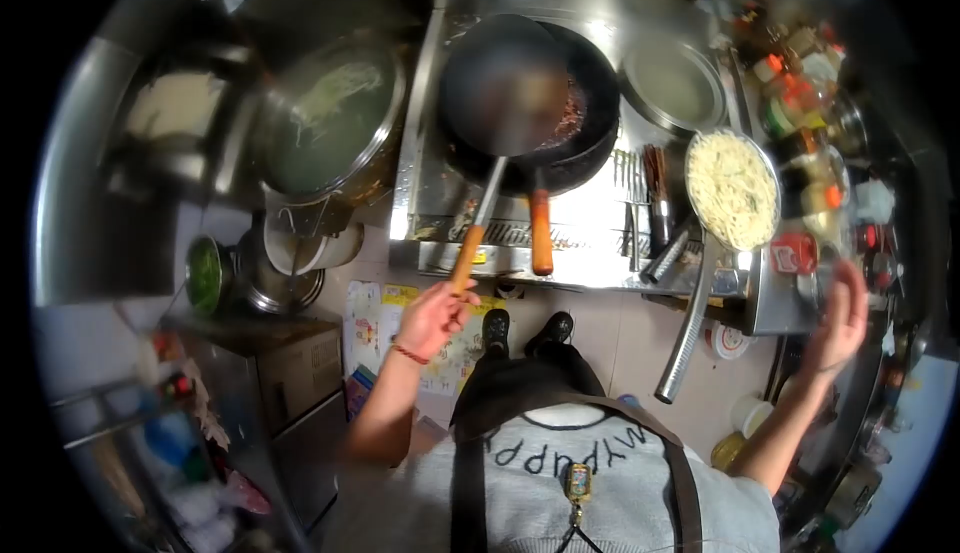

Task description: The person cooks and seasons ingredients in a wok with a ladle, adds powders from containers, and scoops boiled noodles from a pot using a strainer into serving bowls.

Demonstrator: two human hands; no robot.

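My left hand (pixel 432 325) is closed round the wooden handle of a long cooking tool (pixel 470 251) with a metal shaft. The shaft reaches up over a dark wok (pixel 600 138) on the stove; the tool's far end is blurred, so its shape cannot be told. Reddish-brown bits of food (pixel 568 118) lie in the wok, whose wooden handle (pixel 541 238) points toward me. My right hand (pixel 840 325) is raised at the right with fingers stretched, holding nothing, below a red container (pixel 793 253). Left of it, a long-handled strainer (pixel 690 338) carries pale noodles (pixel 733 188).
At the left, a large pot (pixel 385 143) of cloudy liquid holds some pale strands. A round metal pan (pixel 672 83) stands behind the noodles. Forks (pixel 632 178) lie on the steel stovetop (pixel 585 213). Bottles and jars (pixel 800 103) crowd the right side. A cardboard box (pixel 300 365) stands lower left.
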